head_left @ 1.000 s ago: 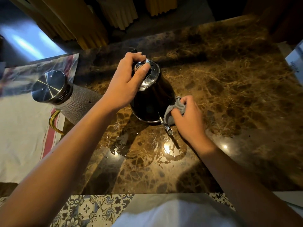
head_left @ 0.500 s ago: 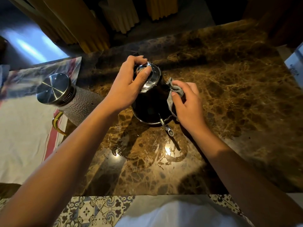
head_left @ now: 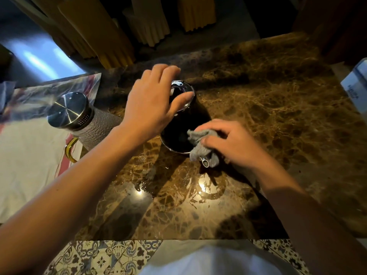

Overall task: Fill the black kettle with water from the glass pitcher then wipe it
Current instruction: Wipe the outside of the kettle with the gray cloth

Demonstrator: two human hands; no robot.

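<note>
The black kettle (head_left: 178, 128) stands upright on the brown marble counter (head_left: 278, 120), its thin spout tip (head_left: 205, 162) pointing toward me. My left hand (head_left: 151, 104) rests on its shiny lid (head_left: 183, 90), fingers curled over the top and thumb on the lid's near rim. My right hand (head_left: 228, 143) presses a small grey cloth (head_left: 200, 145) against the kettle's lower right side, near the spout base. The glass pitcher (head_left: 93, 124), with a textured body, steel lid and gold handle, stands to the left on a white towel.
A white towel with red stripes (head_left: 25, 165) covers the counter's left part. Water puddles (head_left: 143, 185) shine on the marble in front of the kettle. Yellow chair backs (head_left: 111, 36) stand beyond the far edge. A white box (head_left: 357, 86) sits at the right edge.
My right hand slid the grey cloth down from the kettle's upper right side to its lower right by the spout. My left hand shifted on the lid, fingers spreading further over the top.
</note>
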